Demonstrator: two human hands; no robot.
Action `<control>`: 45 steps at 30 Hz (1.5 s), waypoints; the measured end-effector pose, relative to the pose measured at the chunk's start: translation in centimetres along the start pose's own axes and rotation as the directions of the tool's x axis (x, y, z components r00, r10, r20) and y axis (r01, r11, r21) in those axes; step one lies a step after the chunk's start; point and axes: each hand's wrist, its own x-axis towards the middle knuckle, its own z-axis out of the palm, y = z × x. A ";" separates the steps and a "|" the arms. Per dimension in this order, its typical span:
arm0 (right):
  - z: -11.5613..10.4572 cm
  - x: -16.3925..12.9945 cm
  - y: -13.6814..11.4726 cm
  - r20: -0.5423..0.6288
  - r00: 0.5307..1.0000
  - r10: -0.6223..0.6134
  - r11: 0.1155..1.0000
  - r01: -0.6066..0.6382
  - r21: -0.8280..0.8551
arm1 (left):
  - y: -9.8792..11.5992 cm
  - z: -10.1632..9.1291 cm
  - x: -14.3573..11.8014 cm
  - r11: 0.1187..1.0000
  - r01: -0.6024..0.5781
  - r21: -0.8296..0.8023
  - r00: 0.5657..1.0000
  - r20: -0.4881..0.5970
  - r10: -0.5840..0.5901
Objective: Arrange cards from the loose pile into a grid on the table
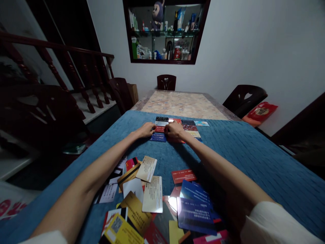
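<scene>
Both my arms reach far forward over a blue cloth (248, 152). My left hand (146, 129) and my right hand (174, 130) rest on a neat block of plastic cards (189, 127) laid in rows at the far part of the cloth. Both hands pinch a red card (160, 129) between them, above a dark blue card (158, 137). Close to me lies a loose heap of cards (152, 203): gold, cream, yellow, red and blue ones, overlapping and turned at different angles.
Beyond the cloth the marbled table top (181, 105) shows bare. Dark wooden chairs stand at the far end (166, 82), at the left (122, 93) and at the right (243, 98). A red bag (260, 112) lies by the right wall. A stair railing (76, 71) runs on the left.
</scene>
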 end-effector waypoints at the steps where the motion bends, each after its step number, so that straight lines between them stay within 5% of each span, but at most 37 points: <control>1: 0.0 0.0 0.0 0.002 1.000 0.001 1.000 -0.001 -0.002 | 0.1 -0.1 0.0 1.000 0.004 -0.002 1.000 0.002 -0.004; 11: -0.9 -1.3 -0.1 -0.018 1.000 -0.010 1.000 0.010 -0.004 | 0.5 -2.2 -2.0 0.997 0.072 -0.010 0.997 -0.010 -0.072; 20: -1.7 -4.7 -2.1 -0.067 0.993 -0.102 0.995 0.103 0.016 | 1.0 -5.5 -6.8 0.998 0.045 0.035 0.998 -0.038 -0.043; 30: -2.2 -8.2 -8.3 -0.182 0.926 -0.332 0.927 0.356 0.118 | 3.3 -8.1 -14.4 0.997 0.082 0.003 0.997 0.010 -0.082; 37: -2.6 -10.1 -14.0 -0.189 0.853 -0.487 0.845 0.514 0.146 | 3.7 -10.3 -18.5 0.981 0.193 0.021 0.966 0.174 -0.193; 45: -1.8 -9.9 -17.3 -0.185 0.839 -0.512 0.827 0.540 0.158 | 3.0 -10.5 -21.3 0.969 0.244 -0.046 0.933 0.284 -0.221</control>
